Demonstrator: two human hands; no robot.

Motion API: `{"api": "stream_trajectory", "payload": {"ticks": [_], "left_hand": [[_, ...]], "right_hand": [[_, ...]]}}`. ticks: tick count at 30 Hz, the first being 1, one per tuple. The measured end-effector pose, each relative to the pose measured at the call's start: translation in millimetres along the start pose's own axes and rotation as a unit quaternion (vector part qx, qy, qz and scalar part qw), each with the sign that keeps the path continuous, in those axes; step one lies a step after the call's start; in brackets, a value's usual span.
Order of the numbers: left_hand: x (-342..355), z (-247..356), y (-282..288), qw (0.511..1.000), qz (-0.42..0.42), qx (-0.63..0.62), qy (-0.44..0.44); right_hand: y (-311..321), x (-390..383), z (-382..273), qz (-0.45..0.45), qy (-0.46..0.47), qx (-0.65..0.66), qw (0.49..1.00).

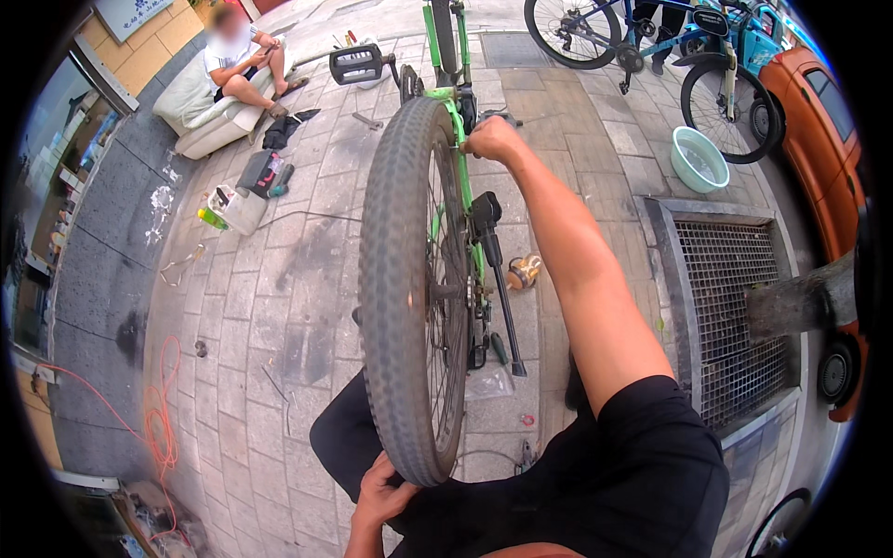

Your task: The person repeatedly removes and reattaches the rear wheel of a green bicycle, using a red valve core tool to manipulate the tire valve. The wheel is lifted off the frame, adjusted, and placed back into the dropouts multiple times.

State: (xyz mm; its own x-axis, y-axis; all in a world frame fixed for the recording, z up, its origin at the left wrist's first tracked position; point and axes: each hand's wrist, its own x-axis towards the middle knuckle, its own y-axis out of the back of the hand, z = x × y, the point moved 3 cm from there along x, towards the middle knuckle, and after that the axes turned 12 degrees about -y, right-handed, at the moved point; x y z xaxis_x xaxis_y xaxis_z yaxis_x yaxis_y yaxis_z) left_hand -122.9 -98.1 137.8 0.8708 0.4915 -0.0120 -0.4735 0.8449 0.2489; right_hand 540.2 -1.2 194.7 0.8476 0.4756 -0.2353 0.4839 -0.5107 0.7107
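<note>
A green bicycle stands in front of me, its rear wheel with a wide knobby tyre toward me. At the near bottom of that tyre, my left hand is closed around its edge, partly hidden by it. My right arm reaches forward, and my right hand is closed at a green frame tube above the wheel; its inner fingers are hidden. A black kickstand hangs on the wheel's right side. One black pedal sticks out at the far left of the frame.
A person sits on a pale sofa. Tool boxes, a wrench, a screwdriver and an orange cable lie on the paving. To the right are a basin, a metal grate, a trunk, parked bicycles and an orange car.
</note>
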Motion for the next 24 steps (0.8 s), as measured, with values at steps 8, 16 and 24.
{"api": "stream_trajectory", "payload": {"ticks": [8, 16, 24], "left_hand": [[31, 8, 17, 0.992, 0.013, 0.113, -0.059], [92, 107, 12, 0.934, 0.183, -0.185, -0.246], [73, 111, 5, 0.968, 0.120, -0.145, -0.167]], "right_hand": [[3, 4, -2, -0.003, 0.012, -0.023, 1.000], [-2, 5, 3, 0.005, 0.009, -0.001, 1.000], [-1, 7, 3, -0.002, 0.015, -0.008, 1.000]]}}
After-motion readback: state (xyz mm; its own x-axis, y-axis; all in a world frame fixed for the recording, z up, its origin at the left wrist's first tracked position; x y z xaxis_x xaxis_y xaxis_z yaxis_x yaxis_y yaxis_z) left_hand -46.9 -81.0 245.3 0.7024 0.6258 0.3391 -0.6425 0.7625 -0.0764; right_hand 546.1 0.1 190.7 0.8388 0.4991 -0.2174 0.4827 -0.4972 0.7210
